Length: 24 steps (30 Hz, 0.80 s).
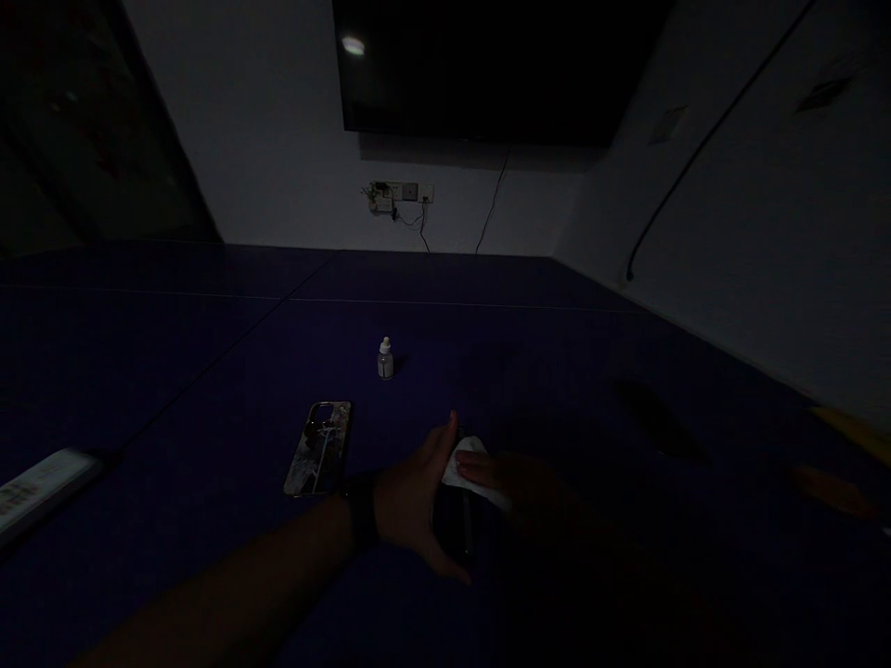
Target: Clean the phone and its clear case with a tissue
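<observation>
Low in the middle of the head view, my left hand (414, 506) grips a dark smartphone (452, 524) along its left side, thumb near the bottom end and fingers at the top. A dark band circles my left wrist. My right hand (511, 478) presses a white wipe (465, 459) against the upper part of the phone; dim light blurs its outline. To the left lies a patterned phone case (320, 450) with a camera cutout. Farther back, a small clear dropper bottle (385, 360) with a white top stands upright.
A white power strip (45, 487) lies at the left edge of the dark blue table (229, 390). On the right are a dark flat object (658, 422) and what looks like another person's hand (832, 490). Wall sockets (400, 193) with cables sit below a large screen (487, 70).
</observation>
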### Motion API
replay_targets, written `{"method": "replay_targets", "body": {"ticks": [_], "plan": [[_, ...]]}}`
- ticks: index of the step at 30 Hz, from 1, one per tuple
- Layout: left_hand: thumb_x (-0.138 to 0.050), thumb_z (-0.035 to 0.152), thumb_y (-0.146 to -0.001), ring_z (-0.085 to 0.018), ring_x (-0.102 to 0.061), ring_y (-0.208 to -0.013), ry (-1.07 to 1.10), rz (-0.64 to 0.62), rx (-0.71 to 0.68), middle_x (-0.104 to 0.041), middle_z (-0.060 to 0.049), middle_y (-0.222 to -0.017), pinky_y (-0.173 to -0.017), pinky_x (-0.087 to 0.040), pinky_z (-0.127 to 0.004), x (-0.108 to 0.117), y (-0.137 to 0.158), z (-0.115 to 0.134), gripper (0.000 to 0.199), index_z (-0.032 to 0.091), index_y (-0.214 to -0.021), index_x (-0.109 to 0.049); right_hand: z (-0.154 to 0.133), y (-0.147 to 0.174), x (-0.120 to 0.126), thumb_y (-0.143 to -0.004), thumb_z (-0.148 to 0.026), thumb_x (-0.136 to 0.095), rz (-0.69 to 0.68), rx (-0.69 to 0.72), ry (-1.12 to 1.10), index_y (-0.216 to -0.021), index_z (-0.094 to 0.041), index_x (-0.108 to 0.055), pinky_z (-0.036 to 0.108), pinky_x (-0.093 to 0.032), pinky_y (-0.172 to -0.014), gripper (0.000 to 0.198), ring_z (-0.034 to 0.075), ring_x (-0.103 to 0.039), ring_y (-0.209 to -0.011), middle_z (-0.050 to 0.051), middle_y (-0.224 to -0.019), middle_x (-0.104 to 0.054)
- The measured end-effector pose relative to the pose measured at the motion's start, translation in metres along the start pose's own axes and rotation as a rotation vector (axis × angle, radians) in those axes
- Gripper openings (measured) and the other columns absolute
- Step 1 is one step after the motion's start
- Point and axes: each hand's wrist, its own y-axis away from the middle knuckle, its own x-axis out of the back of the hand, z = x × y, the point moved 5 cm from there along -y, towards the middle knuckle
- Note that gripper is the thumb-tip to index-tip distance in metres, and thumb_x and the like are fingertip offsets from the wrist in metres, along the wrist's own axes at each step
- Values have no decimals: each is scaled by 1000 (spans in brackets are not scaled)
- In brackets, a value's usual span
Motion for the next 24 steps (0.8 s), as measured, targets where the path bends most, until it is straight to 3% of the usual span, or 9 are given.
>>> {"method": "replay_targets", "body": {"ticks": [6,16,24], "plan": [[-97,59,-30,-54,-11,-147,-8,8,8,-3,-28,-163,-114,-26,-68,0,-1,0,179,21,-151,30,-9,6,7,-101,-35,-42,9,32,-87,-145,-33,-48,35,-52,-100,44,19,-64,-119,5,-131,-67],[-96,62,-29,-53,-15,-146,-19,21,6,-7,-28,-162,-114,-29,-67,0,-2,2,179,20,-152,28,-7,-2,13,-103,-33,-43,13,61,-95,-153,-35,-36,35,-55,-97,50,20,-63,-122,6,-137,-64],[-95,62,-27,-54,-11,-147,-28,6,20,-3,-28,-163,-114,-25,-68,0,-2,-2,181,20,-151,29,-7,-4,14,-104,-32,-42,60,32,-97,-148,-36,-42,34,-54,-97,44,18,-64,-121,6,-133,-66]]}}
